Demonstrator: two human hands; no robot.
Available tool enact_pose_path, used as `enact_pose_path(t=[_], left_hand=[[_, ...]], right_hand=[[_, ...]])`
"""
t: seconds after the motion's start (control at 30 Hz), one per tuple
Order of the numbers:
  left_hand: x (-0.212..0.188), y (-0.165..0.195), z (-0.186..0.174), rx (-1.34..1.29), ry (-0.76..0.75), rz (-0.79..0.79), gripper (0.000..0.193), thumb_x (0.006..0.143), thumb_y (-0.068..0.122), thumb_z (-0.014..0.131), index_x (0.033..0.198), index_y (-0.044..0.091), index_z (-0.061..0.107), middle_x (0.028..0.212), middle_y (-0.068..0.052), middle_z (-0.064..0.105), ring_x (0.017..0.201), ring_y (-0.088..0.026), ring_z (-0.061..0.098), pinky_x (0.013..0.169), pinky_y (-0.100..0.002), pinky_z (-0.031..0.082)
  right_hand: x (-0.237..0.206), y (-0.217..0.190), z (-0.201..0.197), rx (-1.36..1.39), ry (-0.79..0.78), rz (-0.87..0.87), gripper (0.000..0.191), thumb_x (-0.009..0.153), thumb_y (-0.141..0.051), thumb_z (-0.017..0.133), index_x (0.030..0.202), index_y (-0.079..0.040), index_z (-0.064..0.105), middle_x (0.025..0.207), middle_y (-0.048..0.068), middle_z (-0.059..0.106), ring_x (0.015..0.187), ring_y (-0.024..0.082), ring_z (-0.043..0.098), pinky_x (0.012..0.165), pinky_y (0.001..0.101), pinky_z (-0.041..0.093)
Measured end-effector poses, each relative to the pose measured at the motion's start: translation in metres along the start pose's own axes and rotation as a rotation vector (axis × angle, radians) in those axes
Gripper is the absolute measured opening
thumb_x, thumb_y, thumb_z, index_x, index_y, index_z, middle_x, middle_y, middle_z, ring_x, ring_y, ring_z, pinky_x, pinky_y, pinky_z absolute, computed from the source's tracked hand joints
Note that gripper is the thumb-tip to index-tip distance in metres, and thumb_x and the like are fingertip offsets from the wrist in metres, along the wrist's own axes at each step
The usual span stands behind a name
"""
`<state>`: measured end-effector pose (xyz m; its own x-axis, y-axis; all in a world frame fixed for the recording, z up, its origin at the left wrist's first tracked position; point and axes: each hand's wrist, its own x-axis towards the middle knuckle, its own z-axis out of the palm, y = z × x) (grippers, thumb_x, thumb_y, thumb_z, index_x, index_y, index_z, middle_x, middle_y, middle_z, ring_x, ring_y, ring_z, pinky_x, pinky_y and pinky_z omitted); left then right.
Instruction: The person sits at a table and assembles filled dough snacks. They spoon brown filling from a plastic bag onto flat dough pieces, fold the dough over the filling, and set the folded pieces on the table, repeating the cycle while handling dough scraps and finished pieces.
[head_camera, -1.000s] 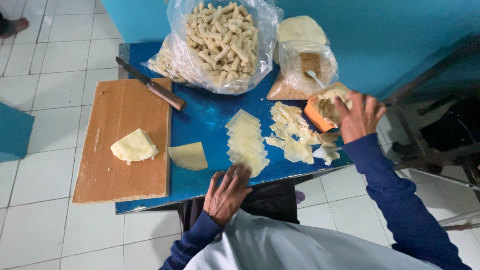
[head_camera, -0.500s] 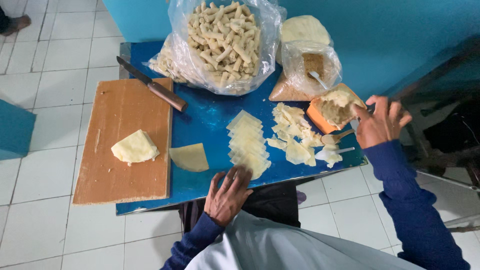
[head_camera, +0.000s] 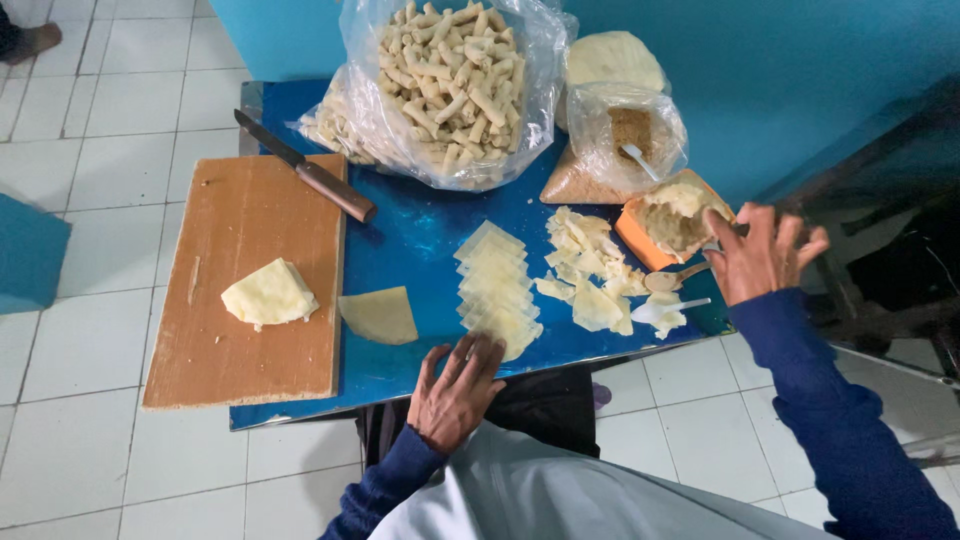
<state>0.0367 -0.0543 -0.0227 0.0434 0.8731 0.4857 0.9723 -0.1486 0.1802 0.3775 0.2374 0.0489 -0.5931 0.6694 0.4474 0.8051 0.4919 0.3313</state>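
A row of thin, pale, square dough sheets (head_camera: 497, 290) lies overlapped at the centre of the glossy blue surface (head_camera: 420, 250). The left hand (head_camera: 455, 392) rests flat at 6 o'clock of them, fingertips touching the nearest sheet, grip released. At 3 o'clock the right hand (head_camera: 762, 255) hovers, fingers spread, by a spoon (head_camera: 672, 279) and an orange tub of lumpy filling (head_camera: 672, 218). At 12 o'clock, a clear plastic bag holds rolled sticks (head_camera: 450, 70). At 9 o'clock lies a wooden board (head_camera: 250, 330).
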Motion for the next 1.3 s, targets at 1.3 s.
enact_pose_path(t=[1.3], left_hand=[[-0.001,-0.002,-0.002,-0.021,0.0,-0.001,0.054,0.095,0.036,0.064,0.143,0.014,0.057,0.145,-0.008,0.055,0.139,-0.024,0.047,0.11,-0.049,0.037]], right_hand=[[0.016,0.006,0.033,0.43,-0.066,0.065,0.05,0.065,0.013,0.073,0.104,-0.017,0.079,0.125,0.008,0.047,0.119,0.034,0.043,0.094,0.0449,0.04]])
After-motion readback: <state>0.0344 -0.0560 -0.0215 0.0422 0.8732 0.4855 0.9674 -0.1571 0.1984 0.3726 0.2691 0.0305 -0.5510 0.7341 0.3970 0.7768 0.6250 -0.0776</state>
